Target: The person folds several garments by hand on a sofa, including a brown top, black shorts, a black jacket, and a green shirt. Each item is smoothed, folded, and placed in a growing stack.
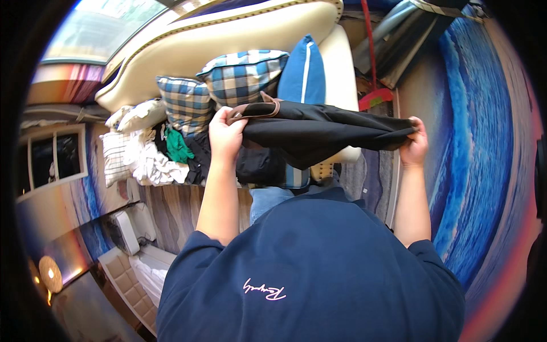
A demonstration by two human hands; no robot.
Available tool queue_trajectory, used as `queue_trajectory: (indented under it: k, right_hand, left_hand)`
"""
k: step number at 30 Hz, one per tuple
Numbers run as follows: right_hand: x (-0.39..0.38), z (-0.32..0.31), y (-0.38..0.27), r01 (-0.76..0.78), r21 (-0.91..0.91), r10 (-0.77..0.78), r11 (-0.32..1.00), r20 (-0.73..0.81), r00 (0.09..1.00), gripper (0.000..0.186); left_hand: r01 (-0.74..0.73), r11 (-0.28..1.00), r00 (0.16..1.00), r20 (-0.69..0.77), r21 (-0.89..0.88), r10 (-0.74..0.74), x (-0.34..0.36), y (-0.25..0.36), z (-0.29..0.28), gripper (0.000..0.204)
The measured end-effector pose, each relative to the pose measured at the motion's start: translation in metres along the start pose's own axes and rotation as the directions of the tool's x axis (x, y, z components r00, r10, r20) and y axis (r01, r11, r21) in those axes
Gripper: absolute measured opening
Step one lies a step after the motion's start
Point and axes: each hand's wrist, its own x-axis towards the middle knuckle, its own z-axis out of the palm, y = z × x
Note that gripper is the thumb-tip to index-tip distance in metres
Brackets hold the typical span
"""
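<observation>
A pair of black trousers [325, 128] is stretched sideways in the air in front of my chest, folded lengthwise. My left hand [224, 132] is closed on the waistband end, where a brown inner lining shows. The far end of the legs is pinched in my right hand [415, 146]. Below the trousers, a dark piece of clothing [256, 165] lies on the sofa seat, partly covered from view. To its left sit a green garment [179, 146] and a heap of white clothes [149, 161], with black fabric among them.
A cream sofa [228, 35] stands ahead, with plaid pillows [245, 74] and a blue pillow [304, 71] against its back. Right of it are a red dustpan or broom head [376, 99] and a grey curtain [401, 43]. A padded bed [122, 279] is at lower left.
</observation>
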Motion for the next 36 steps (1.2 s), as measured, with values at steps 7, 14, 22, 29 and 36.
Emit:
queue_trajectory:
  k: [7, 14, 22, 29, 36]
  right_hand:
    - [0.029, 0.03, -0.028, -0.061, 0.467, -0.119, 0.882, 0.346, 0.931, 0.02]
    - [0.017, 0.067, -0.012, -0.052, 0.449, -0.178, 0.892, 0.454, 0.873, 0.008]
    - [-0.029, 0.082, 0.002, -0.037, 0.479, -0.185, 0.877, 0.407, 0.894, 0.017]
    - [-0.052, 0.135, 0.005, -0.081, 0.452, -0.175, 0.888, 0.496, 0.85, 0.019]
    - [-0.049, 0.106, -0.011, 0.127, 0.255, -0.195, 0.959, 0.265, 0.944, 0.011]
  left_hand:
    - [0.12, 0.984, 0.959, 0.27, -0.133, -0.081, -0.035, 0.119, -0.018, 0.027]
    - [0.467, 0.678, 0.734, 0.178, 0.567, -0.655, 0.012, -0.006, -0.068, 0.024]
    - [0.55, 0.775, 0.349, 0.757, 0.313, -0.553, 0.036, -0.068, -0.101, 0.058]
    - [0.939, 0.157, -0.086, 0.65, 0.307, -0.755, 0.012, -0.108, -0.028, 0.056]
    - [0.067, 0.869, 0.675, 0.619, 0.49, -0.401, 0.047, -0.07, -0.021, 0.032]
